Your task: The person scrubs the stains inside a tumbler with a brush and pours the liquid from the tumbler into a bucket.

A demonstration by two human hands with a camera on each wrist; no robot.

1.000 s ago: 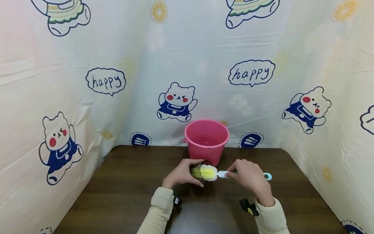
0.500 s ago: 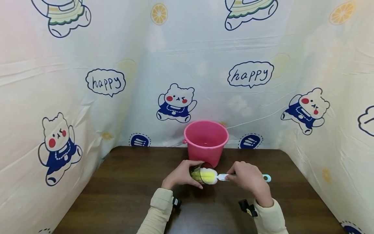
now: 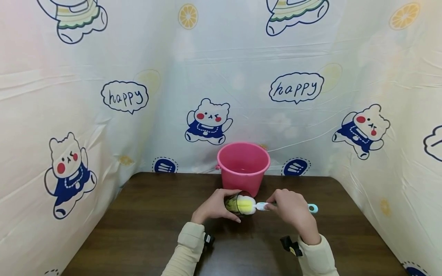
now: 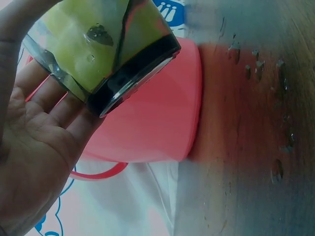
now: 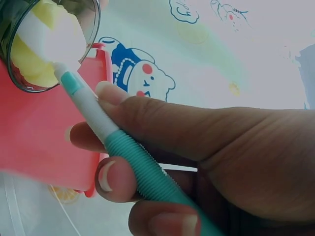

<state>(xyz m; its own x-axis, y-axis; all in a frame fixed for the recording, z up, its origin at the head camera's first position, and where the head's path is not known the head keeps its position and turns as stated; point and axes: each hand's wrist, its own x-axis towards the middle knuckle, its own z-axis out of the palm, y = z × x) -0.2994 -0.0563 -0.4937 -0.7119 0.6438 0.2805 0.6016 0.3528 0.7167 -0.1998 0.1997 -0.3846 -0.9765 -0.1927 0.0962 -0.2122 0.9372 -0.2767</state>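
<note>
The left arm (image 3: pixel 185 249) and right arm (image 3: pixel 319 255) slanted forward and inward. The left grip (image 3: pixel 211 207) curved wide, its thumb (image 3: pixel 230 216) spread from its fingers (image 4: pixel 84 122); the right grip (image 3: pixel 291 209) pinched, its thumb opposite curled fingers.

The brush (image 3: pixel 247 206) extends from the right into the cup (image 3: pixel 231 203), before the bucket (image 3: pixel 242 181) on the table (image 3: pixel 155 222).

Yellow-white sponge brush (image 3: pixel 261 206) lies partly inside a tilted, seemingly glass cup (image 4: pixel 106 49).
</note>
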